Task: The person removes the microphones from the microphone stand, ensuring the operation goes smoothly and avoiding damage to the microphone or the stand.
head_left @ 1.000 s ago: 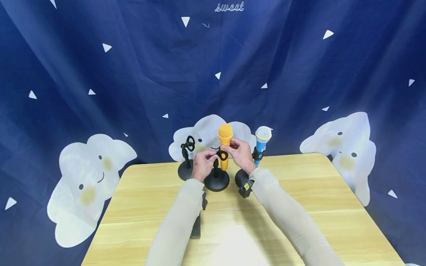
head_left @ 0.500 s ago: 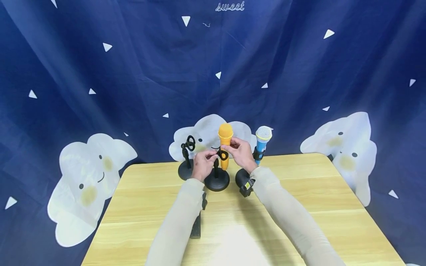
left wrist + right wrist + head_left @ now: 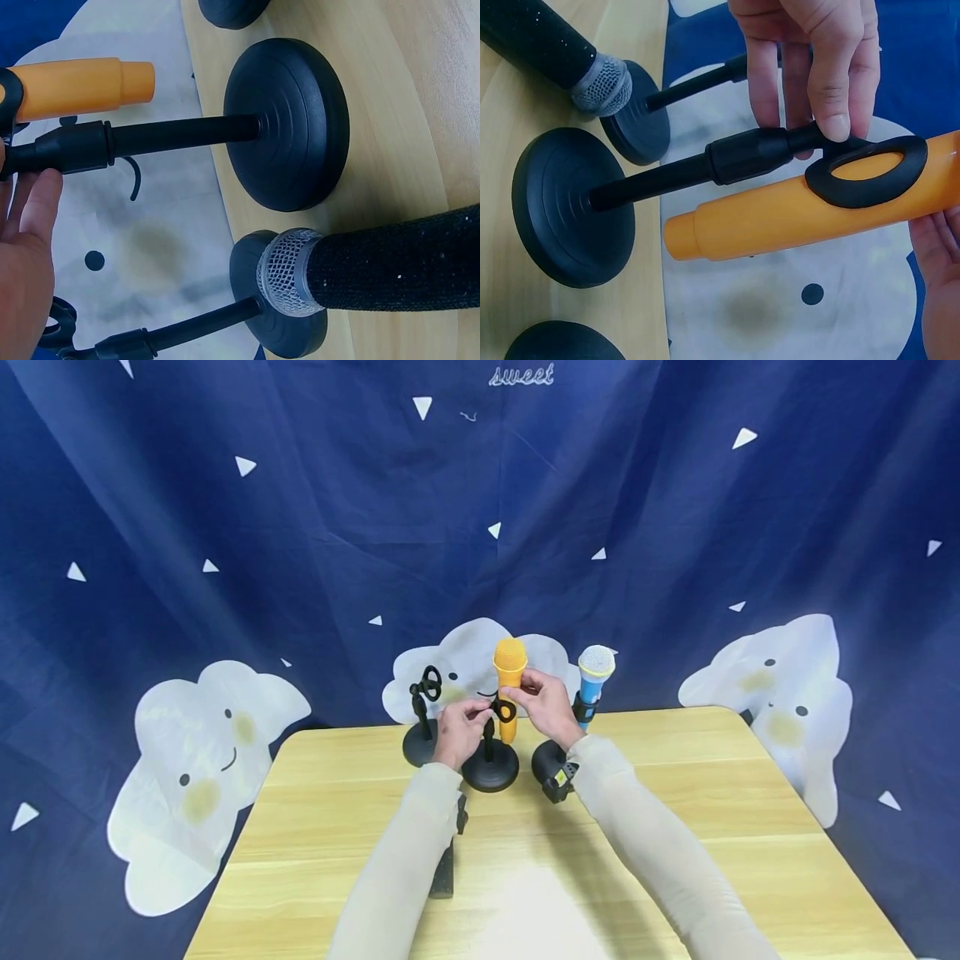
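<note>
near the back edge of the pale wooden table [image 3: 735,793], a smooth orange plastic microphone [image 3: 511,678] is held almost straight up, round head on top, thin end down. its long body runs behind the black oval ring [image 3: 866,195] of a round-footed black stand [image 3: 491,770]. the right hand [image 3: 549,707] pinches the microphone; the left hand [image 3: 458,732] pinches the stand near the ring.

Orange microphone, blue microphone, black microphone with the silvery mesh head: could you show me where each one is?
Orange microphone [image 3: 780,216], right wrist view: on its handle.
Blue microphone [image 3: 590,691], head view: on its blue body.
Black microphone [image 3: 382,266], left wrist view: on its dark handle.
</note>
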Tool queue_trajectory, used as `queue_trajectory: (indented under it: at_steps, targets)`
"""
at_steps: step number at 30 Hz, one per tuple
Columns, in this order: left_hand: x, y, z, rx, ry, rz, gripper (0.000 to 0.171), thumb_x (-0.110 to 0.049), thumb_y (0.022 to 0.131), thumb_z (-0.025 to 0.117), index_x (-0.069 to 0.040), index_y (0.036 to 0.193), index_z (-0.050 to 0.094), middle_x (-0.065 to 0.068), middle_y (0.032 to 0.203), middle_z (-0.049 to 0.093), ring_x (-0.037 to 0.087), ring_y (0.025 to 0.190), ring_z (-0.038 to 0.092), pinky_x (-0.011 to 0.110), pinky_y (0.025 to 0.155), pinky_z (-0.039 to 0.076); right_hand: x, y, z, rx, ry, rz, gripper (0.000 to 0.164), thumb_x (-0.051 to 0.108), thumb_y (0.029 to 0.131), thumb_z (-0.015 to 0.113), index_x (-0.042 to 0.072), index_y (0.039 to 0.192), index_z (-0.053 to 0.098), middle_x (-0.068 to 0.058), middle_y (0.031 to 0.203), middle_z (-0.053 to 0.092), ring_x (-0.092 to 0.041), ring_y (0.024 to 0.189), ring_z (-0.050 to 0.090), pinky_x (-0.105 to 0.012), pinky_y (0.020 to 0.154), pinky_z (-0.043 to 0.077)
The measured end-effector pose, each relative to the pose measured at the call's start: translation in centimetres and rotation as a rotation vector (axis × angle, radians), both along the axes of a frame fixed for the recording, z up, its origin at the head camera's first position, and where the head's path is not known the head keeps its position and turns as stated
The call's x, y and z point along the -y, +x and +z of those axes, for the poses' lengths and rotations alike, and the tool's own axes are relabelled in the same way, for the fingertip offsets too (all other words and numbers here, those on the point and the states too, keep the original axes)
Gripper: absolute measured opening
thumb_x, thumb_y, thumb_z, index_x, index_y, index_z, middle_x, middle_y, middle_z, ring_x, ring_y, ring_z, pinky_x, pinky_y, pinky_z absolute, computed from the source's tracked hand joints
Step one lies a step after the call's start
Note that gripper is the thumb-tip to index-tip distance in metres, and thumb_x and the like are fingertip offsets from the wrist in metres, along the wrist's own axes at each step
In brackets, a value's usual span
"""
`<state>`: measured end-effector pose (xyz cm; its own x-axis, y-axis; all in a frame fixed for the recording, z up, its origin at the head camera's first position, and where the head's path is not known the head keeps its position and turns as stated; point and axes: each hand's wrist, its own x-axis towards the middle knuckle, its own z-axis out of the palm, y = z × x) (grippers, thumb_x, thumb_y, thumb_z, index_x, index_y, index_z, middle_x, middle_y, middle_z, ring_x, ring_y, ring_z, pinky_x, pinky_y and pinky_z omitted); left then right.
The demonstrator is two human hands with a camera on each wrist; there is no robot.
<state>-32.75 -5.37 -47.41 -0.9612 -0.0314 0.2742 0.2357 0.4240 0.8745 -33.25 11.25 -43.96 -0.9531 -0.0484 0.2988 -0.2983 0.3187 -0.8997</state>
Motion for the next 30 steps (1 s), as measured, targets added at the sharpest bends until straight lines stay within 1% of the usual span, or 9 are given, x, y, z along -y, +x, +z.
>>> queue_trajectory:
  at_steps: [7, 19, 25, 30]
  targets:
    - [0.01, 0.08, 0.1, 0.004, -0.017, -0.002, 0.019, -0.007, 0.089, 0.075, -0.002, 0.108, 0.077, 0.009, 0.108, 0.074, 0.022, 0.097, 0.072, 0.033, 0.084, 0.059, -0.09, 0.0, 0.05, -0.001, 0.006, 0.011, 0.029, 0.017, 0.091, 0.075, 0.002, 0.115, 0.07, -0.014, 0.106, 0.073, -0.027, 0.097, 0.07, -0.04, 0.091, 0.056]
    - [-0.06, 0.14, 0.25, 0.019, -0.042, 0.015, 0.017, -0.007, 0.089, 0.075, -0.006, 0.107, 0.078, 0.007, 0.108, 0.074, 0.02, 0.097, 0.071, 0.032, 0.084, 0.059, -0.07, -0.01, 0.21, -0.005, -0.007, 0.02, 0.029, 0.016, 0.092, 0.074, 0.0, 0.116, 0.07, -0.015, 0.107, 0.073, -0.027, 0.098, 0.07, -0.04, 0.092, 0.056]
    - [-0.08, 0.24, 0.32, 0.011, -0.041, 0.009, 0.015, -0.005, 0.09, 0.074, -0.005, 0.104, 0.079, 0.008, 0.106, 0.075, 0.021, 0.096, 0.072, 0.031, 0.081, 0.06, -0.02, 0.11, 0.41, 0.001, -0.02, 0.027, 0.031, 0.015, 0.092, 0.074, -0.001, 0.118, 0.069, -0.017, 0.108, 0.073, -0.029, 0.099, 0.069, -0.041, 0.091, 0.056]
    - [0.01, 0.25, 0.33, 0.017, -0.033, 0.005, 0.015, -0.005, 0.09, 0.074, -0.005, 0.105, 0.078, 0.009, 0.107, 0.075, 0.021, 0.097, 0.072, 0.031, 0.081, 0.059, 0.0, 0.04, 0.41, 0.005, -0.015, 0.026, 0.031, 0.016, 0.092, 0.074, -0.001, 0.117, 0.069, -0.016, 0.108, 0.073, -0.028, 0.098, 0.069, -0.041, 0.091, 0.056]
